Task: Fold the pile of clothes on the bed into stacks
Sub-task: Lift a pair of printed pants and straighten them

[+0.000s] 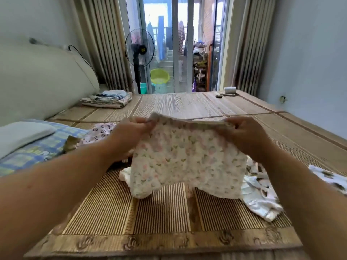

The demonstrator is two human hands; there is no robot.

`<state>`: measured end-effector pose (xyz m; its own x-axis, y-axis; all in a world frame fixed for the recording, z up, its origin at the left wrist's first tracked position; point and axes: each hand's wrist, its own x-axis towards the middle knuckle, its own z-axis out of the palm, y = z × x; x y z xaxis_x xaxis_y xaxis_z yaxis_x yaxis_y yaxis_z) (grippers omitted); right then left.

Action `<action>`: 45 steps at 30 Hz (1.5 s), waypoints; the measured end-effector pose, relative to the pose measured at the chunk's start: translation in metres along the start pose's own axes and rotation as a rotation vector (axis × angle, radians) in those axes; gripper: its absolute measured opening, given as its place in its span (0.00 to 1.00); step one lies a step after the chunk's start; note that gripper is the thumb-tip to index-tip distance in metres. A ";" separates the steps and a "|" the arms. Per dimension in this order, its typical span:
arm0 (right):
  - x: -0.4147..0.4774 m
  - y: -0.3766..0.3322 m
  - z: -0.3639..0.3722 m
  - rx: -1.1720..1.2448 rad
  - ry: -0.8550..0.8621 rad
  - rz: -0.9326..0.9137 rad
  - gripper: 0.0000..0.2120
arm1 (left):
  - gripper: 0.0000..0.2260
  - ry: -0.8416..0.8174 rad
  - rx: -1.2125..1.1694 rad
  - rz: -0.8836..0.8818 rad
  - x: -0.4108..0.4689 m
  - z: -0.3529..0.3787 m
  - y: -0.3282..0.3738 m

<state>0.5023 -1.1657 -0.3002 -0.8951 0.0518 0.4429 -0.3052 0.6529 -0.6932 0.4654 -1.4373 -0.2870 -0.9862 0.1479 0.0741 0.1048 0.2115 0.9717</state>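
Between both hands' fingers (145, 123): floral shorts (185, 162) waistband, pinched.

Both bare forearms reach forward from the lower corners of the view and angle in toward the middle. The left hand (131, 136), its back to the camera, pinches the left end of the top edge of the flowered shorts (187, 160). The right hand (242, 135) pinches the right end, level with the left hand and apart from it.
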 end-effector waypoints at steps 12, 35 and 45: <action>0.105 -0.182 -0.030 0.182 0.303 0.160 0.09 | 0.11 0.212 -0.116 0.083 0.029 -0.061 0.159; 0.101 -0.243 -0.014 0.723 -0.144 -0.025 0.16 | 0.38 0.227 0.260 0.670 0.009 -0.075 0.184; 0.109 -0.248 -0.045 0.559 -0.306 -0.192 0.09 | 0.19 -0.524 -0.112 0.320 0.023 -0.083 0.194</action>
<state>0.4950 -1.2880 -0.0538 -0.8349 -0.2967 0.4636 -0.5172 0.1348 -0.8452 0.4528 -1.4728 -0.0787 -0.7112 0.6476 0.2735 0.3429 -0.0200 0.9391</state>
